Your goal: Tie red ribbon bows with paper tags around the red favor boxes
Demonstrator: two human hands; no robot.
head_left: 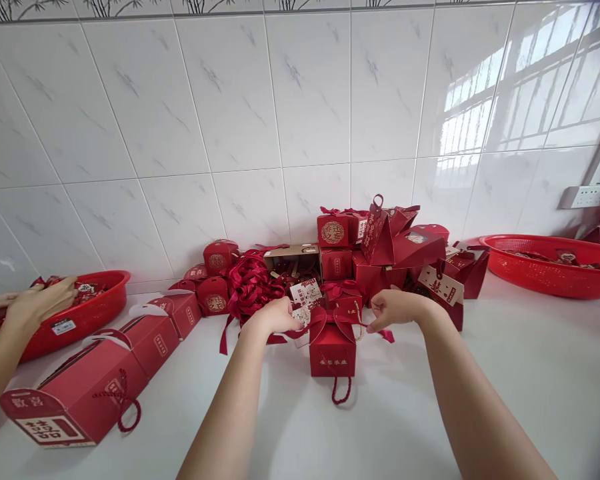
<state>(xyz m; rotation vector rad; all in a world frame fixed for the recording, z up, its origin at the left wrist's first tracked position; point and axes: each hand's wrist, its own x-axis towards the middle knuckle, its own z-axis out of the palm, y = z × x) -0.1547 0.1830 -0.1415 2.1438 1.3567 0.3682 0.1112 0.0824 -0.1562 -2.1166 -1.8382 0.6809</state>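
Observation:
A small red gift box (pixel 332 352) with gold characters and a rope loop stands on the white counter in front of me. A red ribbon (pixel 330 319) crosses its top. My left hand (pixel 275 316) is closed on the ribbon's left end, close to a small white tag. My right hand (pixel 393 309) pinches the ribbon's right end, and a short red tail hangs below its fingers. Both hands sit level with the box top, one at each side.
A pile of finished red boxes (pixel 380 247) and loose ribbons (pixel 250 283) lies against the tiled wall. Flat-lying long red boxes (pixel 100 373) line the left. Another person's hand (pixel 40 300) reaches into a red bowl (pixel 93 313) at far left. A red basket (pixel 555 267) stands at right.

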